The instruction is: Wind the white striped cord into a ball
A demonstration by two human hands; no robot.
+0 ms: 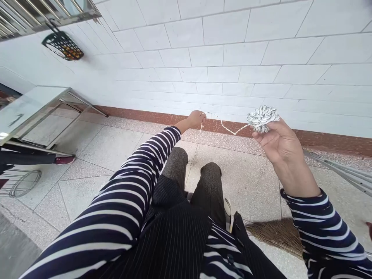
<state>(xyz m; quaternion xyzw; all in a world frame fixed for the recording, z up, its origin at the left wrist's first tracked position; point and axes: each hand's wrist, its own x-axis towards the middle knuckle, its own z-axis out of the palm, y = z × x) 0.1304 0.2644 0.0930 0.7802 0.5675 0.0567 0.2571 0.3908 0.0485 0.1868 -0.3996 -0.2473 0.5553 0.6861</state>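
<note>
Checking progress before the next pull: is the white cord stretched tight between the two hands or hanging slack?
Slack. The thin white cord dips in a shallow V between the left hand and the wound white ball held by the right hand.

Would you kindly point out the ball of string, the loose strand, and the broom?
ball of string (263, 118), head view, middle of the wound ball.
loose strand (229, 130), head view, sagging middle.
broom (276, 233), head view, bristles.

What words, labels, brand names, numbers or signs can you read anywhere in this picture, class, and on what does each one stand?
None can be read.
The ball of string in the right hand and the strand running to the left hand carry no print.
The tiled wall, hanging basket and metal table show no lettering.
</note>
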